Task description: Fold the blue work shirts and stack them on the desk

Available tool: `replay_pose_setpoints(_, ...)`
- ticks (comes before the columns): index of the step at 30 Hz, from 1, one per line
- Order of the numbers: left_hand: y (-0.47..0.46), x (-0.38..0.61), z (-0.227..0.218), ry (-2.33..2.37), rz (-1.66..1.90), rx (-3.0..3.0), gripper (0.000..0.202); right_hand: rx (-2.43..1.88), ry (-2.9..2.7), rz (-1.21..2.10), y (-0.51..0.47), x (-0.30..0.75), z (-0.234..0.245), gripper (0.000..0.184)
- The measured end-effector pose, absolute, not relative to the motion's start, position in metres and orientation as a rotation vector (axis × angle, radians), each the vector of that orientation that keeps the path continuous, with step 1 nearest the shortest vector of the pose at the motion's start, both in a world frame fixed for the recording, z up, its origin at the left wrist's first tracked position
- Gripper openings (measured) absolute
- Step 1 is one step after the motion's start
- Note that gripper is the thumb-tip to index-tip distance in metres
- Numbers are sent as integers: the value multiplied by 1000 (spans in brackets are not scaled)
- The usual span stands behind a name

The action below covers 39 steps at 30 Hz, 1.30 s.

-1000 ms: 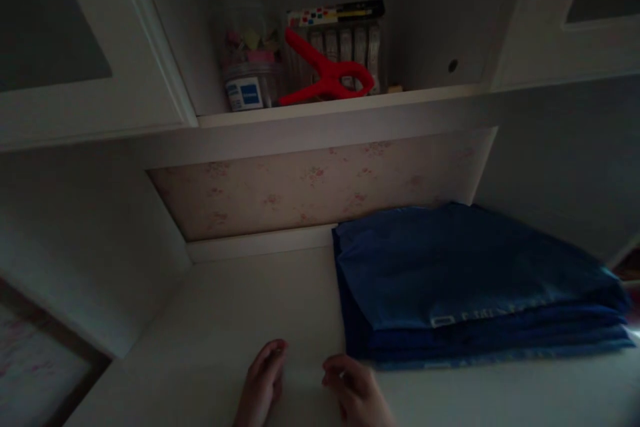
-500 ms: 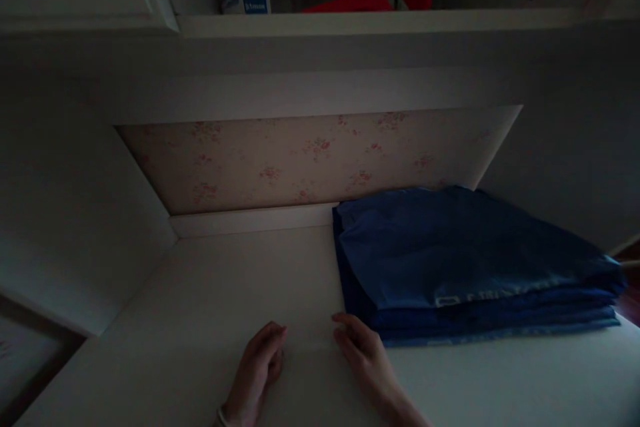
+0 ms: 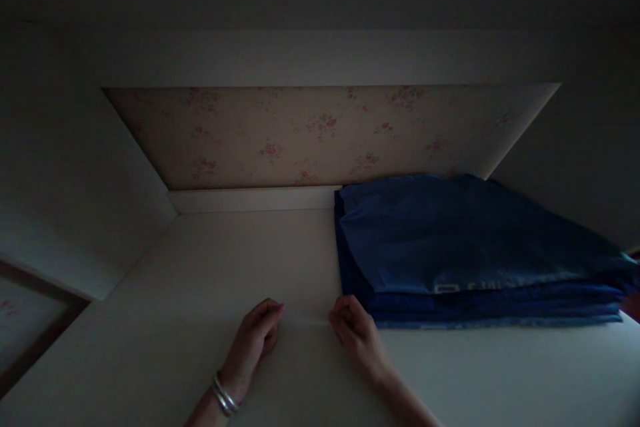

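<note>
Head view: apparently pinching clear strip (image 3: 307, 322) with left hand (image 3: 257, 332) and right hand (image 3: 356, 330). Probably tensioning it flat, left of blue pile (image 3: 470, 240).

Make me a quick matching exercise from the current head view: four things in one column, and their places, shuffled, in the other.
Things:
1. blue stack
2. floral-patterned panel
3. silver bangles
4. right hand

Places:
A. around the wrist of the left hand
B. fingers curled, by the near left corner of the blue stack
C. upright at the back, framed in white
D. lying on the right part of the white surface

Right pairs: 1-D, 2-C, 3-A, 4-B
</note>
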<state>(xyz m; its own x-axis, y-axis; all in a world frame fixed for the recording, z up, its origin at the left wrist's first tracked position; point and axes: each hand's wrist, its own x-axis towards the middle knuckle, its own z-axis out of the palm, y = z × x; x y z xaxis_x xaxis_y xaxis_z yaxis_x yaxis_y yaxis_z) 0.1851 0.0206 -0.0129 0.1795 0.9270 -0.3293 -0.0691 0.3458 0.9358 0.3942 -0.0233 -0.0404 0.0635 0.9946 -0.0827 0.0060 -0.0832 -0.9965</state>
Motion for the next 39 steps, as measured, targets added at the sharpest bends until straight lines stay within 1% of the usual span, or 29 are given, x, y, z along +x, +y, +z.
replay_pose_setpoints(4, 21, 186, -14, 1149, 884, 964, 38, -1268, -1127, 1250, -23, 394, -39, 20)
replay_pose_setpoints(7, 21, 185, -16, 1159, 880, 963, 38, -1250, -1112, 1283, -24, 394, -37, 20)
replay_pose_setpoints(15, 20, 184, -15, 1169, 862, 946, 38, -1139, -852, 1341, -28, 389, -27, 26)
replay_pose_setpoints(21, 20, 185, -12, 1229, 854, 955, 37, -1134, -844, 1384, -27, 389, -26, 30)
replay_pose_setpoints(26, 22, 182, -21, 1279, 831, 995, 38, -1097, -798, 1370, -24, 390, -31, 42)
replay_pose_setpoints(28, 23, 182, -26, 1294, 832, 1049, 40, -1098, -807, 1362, -22, 389, -34, 43)
replay_pose_setpoints(31, 23, 188, -26, 1363, 875, 1113, 46, -1100, -841, 1371, -20, 387, -36, 38)
replay_pose_setpoints(34, 26, 212, -17, 1466, 962, 1124, 46, -1093, -828, 1385, -21, 390, -31, 31)
replay_pose_setpoints(37, 37, 251, 1, 1432, 920, 1185, 51, -1145, -887, 1409, -25, 415, -12, 25)
replay_pose_setpoints(39, 52, 279, 14, 1350, 869, 1283, 56, -1249, -1028, 1375, -25, 457, 10, 21)
